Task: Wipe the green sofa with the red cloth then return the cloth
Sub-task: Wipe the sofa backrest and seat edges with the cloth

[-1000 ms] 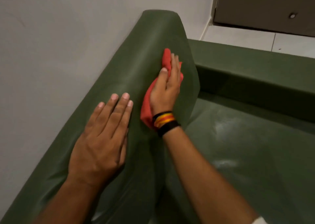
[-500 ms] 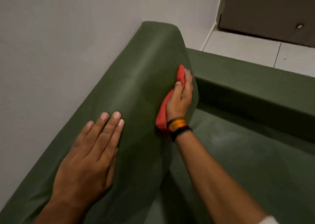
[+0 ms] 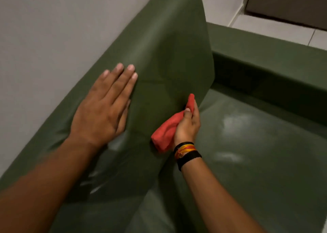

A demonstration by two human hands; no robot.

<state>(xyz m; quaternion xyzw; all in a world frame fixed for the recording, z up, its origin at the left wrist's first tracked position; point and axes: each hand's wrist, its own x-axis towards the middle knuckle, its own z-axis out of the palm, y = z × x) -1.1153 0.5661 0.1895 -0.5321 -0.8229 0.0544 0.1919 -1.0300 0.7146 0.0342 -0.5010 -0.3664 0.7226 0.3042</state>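
The right hand has its fingers closed around the bunched red cloth, pressing it against the front face of the green sofa backrest, low down near where the backrest meets the seat. One tail of cloth pokes up past the fingertips; the bulk hangs out below the palm, toward the wrist bands. The left hand lies flat with its fingers spread and holding nothing, bracing the top of the backrest.

To wipe well here, the cloth would do better flattened under the palm than balled, so more of it touches the vinyl, and strokes should overlap along the face.

Just right of the fingertips the backrest ends in a curved edge; beyond it sits the armrest, and the corner gap there looks tight. Below the fingers, the seat offers wide open room, with dull smears that likely need passes too.
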